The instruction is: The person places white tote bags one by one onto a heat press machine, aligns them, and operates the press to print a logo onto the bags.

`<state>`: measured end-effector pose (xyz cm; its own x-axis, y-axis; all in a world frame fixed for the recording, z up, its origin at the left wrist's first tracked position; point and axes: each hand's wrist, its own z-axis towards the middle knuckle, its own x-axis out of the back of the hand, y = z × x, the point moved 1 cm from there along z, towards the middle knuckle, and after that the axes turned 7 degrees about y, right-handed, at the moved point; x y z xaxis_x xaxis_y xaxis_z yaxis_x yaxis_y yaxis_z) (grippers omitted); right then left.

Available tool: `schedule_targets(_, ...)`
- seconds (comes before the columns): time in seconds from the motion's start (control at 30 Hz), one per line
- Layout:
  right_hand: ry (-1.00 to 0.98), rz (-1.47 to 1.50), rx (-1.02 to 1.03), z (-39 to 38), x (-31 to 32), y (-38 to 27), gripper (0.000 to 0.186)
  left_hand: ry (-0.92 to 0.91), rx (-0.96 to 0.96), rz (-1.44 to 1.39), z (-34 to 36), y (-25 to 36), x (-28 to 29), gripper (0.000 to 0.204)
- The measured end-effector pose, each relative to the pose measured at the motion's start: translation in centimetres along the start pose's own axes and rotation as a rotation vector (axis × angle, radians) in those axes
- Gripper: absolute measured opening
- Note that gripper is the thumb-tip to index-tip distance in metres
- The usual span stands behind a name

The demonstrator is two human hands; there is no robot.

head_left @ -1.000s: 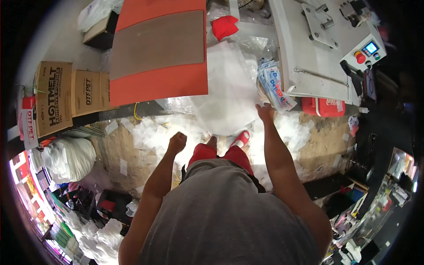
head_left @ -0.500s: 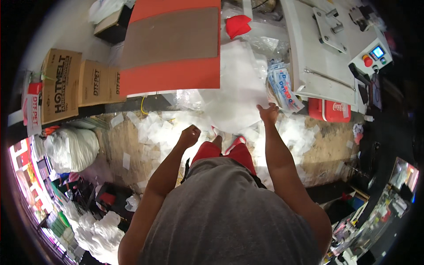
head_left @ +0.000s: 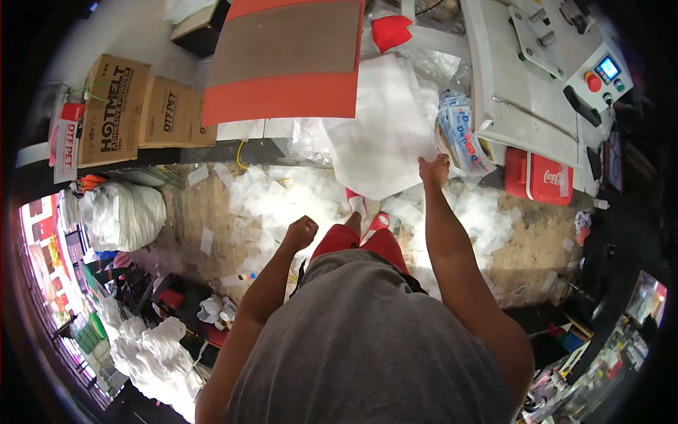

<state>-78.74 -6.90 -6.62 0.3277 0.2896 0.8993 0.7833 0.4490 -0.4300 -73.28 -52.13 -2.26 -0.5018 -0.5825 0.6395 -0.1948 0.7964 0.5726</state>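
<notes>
My right hand (head_left: 433,169) is stretched forward and grips the near edge of a large white sheet (head_left: 381,134) that hangs off the work surface beside the red and brown pad (head_left: 286,60). My left hand (head_left: 301,232) is curled into a fist at my side, holding nothing that I can see. Below the hands are my red shorts and red and white shoes (head_left: 367,208), standing on a floor littered with white paper scraps (head_left: 275,198).
A heat press machine (head_left: 544,78) with a control panel stands at the right, a red cooler (head_left: 540,177) below it. Printed plastic packets (head_left: 462,134) lie beside the sheet. Cardboard boxes (head_left: 138,109) stand at the left, a white bag (head_left: 123,215) below them.
My right hand has risen and reached further forward to the sheet's edge. My left hand has closed into a fist and dropped back a little.
</notes>
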Motion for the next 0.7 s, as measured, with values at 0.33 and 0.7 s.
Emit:
schedule_targets(0.33,0.155,0.261,0.219,-1.3,3.2,-1.9,0.022,0.066,-0.014,-0.147,-4.0,3.2,0.2,0.034)
schedule_targets(0.7,-0.723,0.803,0.793,-18.9,21.4,-5.7,0.035,-0.320,-0.072,-0.833,-2.6,27.1,5.7,0.057)
